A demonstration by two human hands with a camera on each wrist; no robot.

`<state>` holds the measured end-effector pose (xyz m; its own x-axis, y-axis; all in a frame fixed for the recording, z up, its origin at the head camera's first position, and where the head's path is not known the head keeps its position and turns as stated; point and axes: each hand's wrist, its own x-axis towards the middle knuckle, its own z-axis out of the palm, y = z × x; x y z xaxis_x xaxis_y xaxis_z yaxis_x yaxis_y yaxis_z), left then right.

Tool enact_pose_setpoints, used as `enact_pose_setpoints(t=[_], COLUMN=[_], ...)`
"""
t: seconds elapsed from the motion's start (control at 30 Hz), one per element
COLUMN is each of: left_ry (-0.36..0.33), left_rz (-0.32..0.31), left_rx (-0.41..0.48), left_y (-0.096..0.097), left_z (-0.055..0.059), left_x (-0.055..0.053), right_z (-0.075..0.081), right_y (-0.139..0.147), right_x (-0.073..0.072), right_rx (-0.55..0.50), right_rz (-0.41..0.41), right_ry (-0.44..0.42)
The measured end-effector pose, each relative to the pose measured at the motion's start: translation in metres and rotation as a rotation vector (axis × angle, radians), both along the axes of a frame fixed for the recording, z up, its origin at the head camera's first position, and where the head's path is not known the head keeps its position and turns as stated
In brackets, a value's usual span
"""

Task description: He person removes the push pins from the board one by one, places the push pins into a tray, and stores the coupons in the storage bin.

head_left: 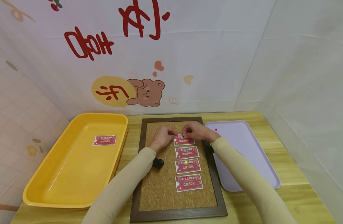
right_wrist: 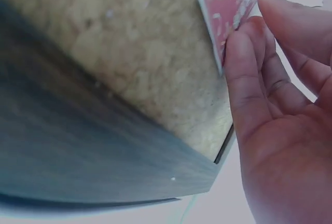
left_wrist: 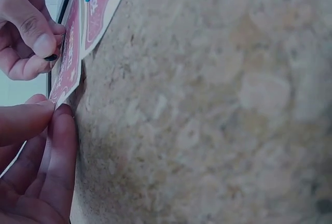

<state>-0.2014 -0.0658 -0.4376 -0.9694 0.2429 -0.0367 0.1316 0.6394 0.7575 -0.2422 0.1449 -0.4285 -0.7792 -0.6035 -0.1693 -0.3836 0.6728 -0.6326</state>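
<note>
On the framed corkboard [head_left: 160, 199], the topmost red-and-white coupon [head_left: 184, 141] lies under both hands. My left hand [head_left: 163, 137] pinches its left corner between thumb and fingers. My right hand [head_left: 197, 130] is at the coupon's upper edge; in the left wrist view its thumb and finger pinch a small black pushpin [left_wrist: 50, 58] close over the paper. Below, in a column, are three more coupons, held by a blue pushpin [head_left: 186, 149], a yellow pushpin [head_left: 186, 162] and a red pushpin [head_left: 187, 177]. The right wrist view shows right fingertips [right_wrist: 241, 45] against the coupon's edge.
Left of the board stands a deep yellow tray [head_left: 76, 155] with one coupon [head_left: 104, 140] inside. A shallow lilac tray [head_left: 255, 155] lies on the right, with a magenta pushpin [head_left: 216, 129] near its far left corner. A printed cloth wall [head_left: 210, 68] rises behind the wooden table [head_left: 297, 174].
</note>
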Motion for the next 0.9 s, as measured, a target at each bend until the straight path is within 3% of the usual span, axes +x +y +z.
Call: enact_pose_setpoints(t=[0.23,0.53,0.73,0.9], left_ry=[0.004,-0.021,0.025,0.044], left_rz=[0.019,0.04,0.042,0.031], left_rx=[0.026,0.145,0.151,0.187], left_y=[-0.003,-0.009,-0.015,-0.019], left_z=[0.005,0.023,0.035,0.047], left_x=[0.005,0.019,0.025,0.032], right_z=[0.012,0.027,0.042,0.051], right_y=[0.004,0.012,0.017,0.021], right_x=[0.009,0.023,0.033,0.04], right_rx=[-0.014,-0.185,-0.283,-0.3], right_rz=[-0.053,-0.093,-0.091,-0.116], right_ry=[0.015,0.032,0.048,0.073])
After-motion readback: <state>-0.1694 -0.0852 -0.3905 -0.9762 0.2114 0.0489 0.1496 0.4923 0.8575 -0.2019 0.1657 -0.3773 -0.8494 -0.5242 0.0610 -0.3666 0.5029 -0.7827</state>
